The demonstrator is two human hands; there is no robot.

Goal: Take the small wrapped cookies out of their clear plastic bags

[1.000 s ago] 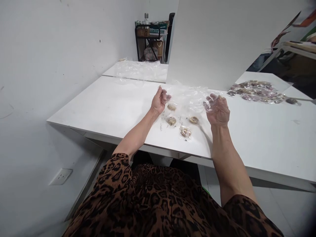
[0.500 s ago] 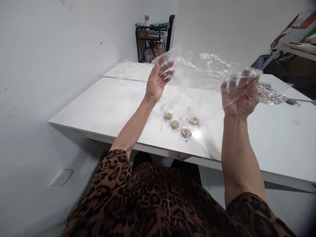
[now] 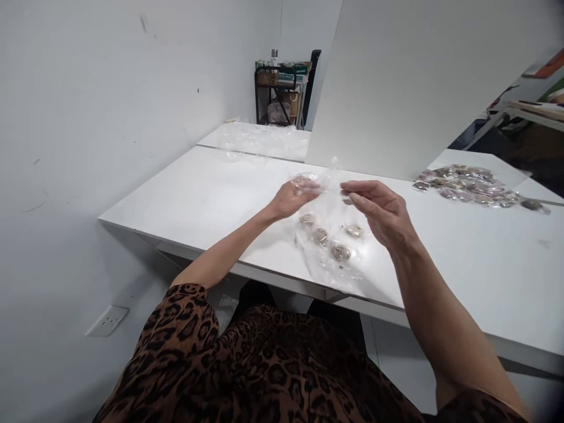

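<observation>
A clear plastic bag [image 3: 324, 202] hangs between my hands, its lower part draped down over the table toward the front edge. Crumpled film is bunched in the fingers of my left hand [image 3: 294, 197], which is closed on the bag. On the other side, my right hand [image 3: 381, 212] has its thumb and fingertips close together at the bag's upper edge; the thin film there is hard to make out. Below the hands lie several small round brownish items in clear wrappers, among them one wrapped item [image 3: 341, 252] nearest me, partly seen through the film.
The white table [image 3: 220, 205] meets a wall at left. More clear bags [image 3: 264, 138] lie at its far left. A pile of wrapped items [image 3: 473, 187] lies at right. Behind stand a large pale panel [image 3: 388, 88] and a dark shelf cart [image 3: 275, 88].
Both hands have come down and closer together, bringing the bag from a wide, raised stretch to a bunched shape over the wrapped items. My left fingers have closed on the film.
</observation>
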